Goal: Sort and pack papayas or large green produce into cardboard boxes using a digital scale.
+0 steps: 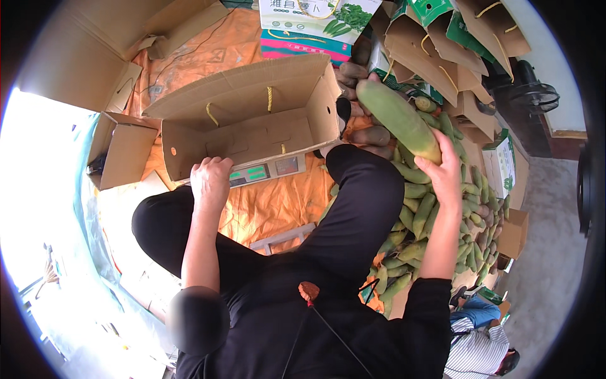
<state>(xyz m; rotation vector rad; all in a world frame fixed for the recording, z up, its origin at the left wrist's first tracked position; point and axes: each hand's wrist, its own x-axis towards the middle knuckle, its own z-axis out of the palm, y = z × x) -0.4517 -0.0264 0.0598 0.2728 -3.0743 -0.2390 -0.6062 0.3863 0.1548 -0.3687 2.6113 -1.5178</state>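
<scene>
My right hand is wrapped round the lower end of a large pale-green radish, held up at a tilt over a pile of similar radishes. My left hand is closed over the near edge of an open cardboard box with yellow rope handles. No contents show inside the box. It rests on a weighing scale, whose lit green display shows just under the box's near side.
Open paper-board gift boxes crowd the far right. A printed white carton stands beyond the box. Cardboard lies far left, with a smaller box nearer. An orange sheet covers the floor. Another person is at lower right.
</scene>
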